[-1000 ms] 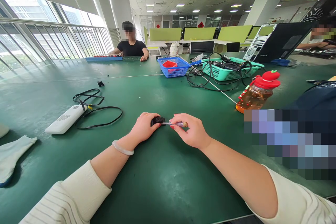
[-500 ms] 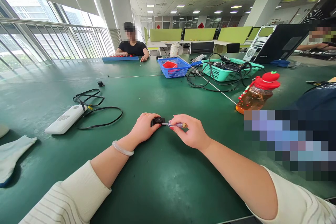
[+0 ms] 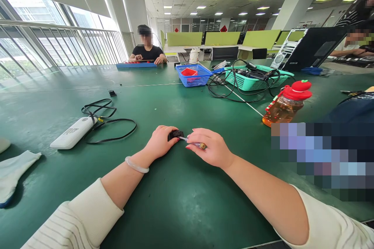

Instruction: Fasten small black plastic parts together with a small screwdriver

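Block (image 3: 175, 134), small and black, rests on the green tabletop (image 3: 163, 202) straight in front of the person. The left hand (image 3: 159, 140) pinches it from its left side, thumb along the near edge and fingers curled over the far one, probably to keep it from sliding or turning. That grip leaves its right end free for the slim screwdriver-like tool (image 3: 199, 145). The right hand (image 3: 212, 146) pinches the tool's handle between thumb and fingers, the shaft slanting toward the block; whether the tip touches is too small to tell. Such a fingertip hold would suit fine control.

Off to the left, a white device (image 3: 73, 133) lies beside a looped black cord (image 3: 125, 137). To the right stands a red-lidded bottle (image 3: 283, 107), well apart from the elbow. Farther out are a blue basket (image 3: 189, 79) and a teal basket (image 3: 242, 81), which gathers dark cables. Across the table, a co-worker (image 3: 149, 54) sits at a blue tray (image 3: 136, 65).
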{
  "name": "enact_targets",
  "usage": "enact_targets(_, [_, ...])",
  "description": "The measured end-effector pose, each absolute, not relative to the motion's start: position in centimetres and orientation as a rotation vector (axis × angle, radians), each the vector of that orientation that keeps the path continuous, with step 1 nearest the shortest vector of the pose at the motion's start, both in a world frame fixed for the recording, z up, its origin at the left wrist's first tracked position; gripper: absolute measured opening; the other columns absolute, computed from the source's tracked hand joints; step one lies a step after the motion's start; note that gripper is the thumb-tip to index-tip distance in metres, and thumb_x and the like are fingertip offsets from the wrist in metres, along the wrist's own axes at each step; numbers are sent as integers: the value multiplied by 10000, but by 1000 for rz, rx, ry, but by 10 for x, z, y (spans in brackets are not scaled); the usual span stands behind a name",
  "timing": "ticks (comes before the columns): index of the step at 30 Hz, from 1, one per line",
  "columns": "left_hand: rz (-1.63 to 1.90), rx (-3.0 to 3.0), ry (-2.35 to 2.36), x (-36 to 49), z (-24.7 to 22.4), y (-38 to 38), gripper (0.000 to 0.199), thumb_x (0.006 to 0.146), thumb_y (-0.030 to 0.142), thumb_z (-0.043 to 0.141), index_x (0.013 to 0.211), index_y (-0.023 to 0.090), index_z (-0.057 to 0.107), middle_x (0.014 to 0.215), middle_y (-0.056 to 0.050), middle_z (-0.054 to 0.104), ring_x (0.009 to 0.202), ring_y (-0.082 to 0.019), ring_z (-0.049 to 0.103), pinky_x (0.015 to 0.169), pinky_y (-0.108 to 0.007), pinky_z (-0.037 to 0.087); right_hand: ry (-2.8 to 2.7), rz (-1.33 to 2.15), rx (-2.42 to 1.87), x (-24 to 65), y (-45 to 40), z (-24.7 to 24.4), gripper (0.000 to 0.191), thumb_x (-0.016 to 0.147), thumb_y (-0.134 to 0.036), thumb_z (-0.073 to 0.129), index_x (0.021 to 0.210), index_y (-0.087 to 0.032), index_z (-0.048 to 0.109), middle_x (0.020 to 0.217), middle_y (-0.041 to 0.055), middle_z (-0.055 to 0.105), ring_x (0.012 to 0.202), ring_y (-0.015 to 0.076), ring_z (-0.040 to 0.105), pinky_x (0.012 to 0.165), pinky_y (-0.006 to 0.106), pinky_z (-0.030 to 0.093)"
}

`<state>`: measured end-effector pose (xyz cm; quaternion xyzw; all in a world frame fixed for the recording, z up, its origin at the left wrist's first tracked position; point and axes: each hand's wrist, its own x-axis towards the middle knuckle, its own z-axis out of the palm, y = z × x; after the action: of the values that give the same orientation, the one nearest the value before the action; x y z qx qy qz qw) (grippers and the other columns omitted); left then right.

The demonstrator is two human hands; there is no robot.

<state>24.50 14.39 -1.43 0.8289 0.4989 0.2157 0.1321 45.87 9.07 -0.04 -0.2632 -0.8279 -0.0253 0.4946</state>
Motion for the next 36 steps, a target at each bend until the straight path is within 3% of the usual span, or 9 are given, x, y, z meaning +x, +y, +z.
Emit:
enact_targets(9, [620, 2398, 1436, 247, -10, 141, 288, 835, 284, 574, 1101, 237, 672, 1116, -43, 710, 1144, -285, 555, 1027, -450, 444, -2289, -285, -507, 453, 88, 1, 93, 913, -264, 613, 852, -214, 662, 846, 26, 704, 785, 162, 627, 895, 372, 524])
enact_targets(17, [614, 2396, 1441, 245, -12, 144, 321, 846, 356, 593, 1136, 235, 664, 1147, -61, 700, 1159, -287, 551, 1045, -458, 438, -2052, 26, -826, 458, 89, 2, 55, 896, -246, 622, 936, -223, 653, 917, 34, 728, 849, 182, 655, 810, 336, 509])
enact_targets(24, [634, 2392, 1423, 244, -13, 144, 302, 847, 360, 592, 1117, 248, 669, 1141, -55, 704, 1157, -289, 560, 1043, -466, 446, -2043, 205, -1034, 459, 88, 2, 107, 880, -270, 626, 976, -248, 669, 814, -6, 723, 702, 161, 605, 702, 290, 488])
enact_targets(29, [631, 2388, 1439, 246, -10, 142, 301, 834, 307, 589, 1118, 250, 670, 1131, -47, 706, 1165, -289, 553, 1030, -451, 452, -2326, 309, -929, 458, 86, 3, 46, 879, -270, 641, 864, -246, 677, 756, -15, 704, 679, 147, 602, 688, 269, 468])
enact_targets(36, [606, 2390, 1449, 247, -9, 140, 288, 833, 308, 582, 1100, 250, 673, 1129, -41, 707, 1170, -289, 547, 1023, -445, 452, -2405, 350, -937, 457, 87, 5, 183, 915, -371, 609, 813, -227, 660, 691, -16, 661, 635, 138, 554, 684, 277, 426])
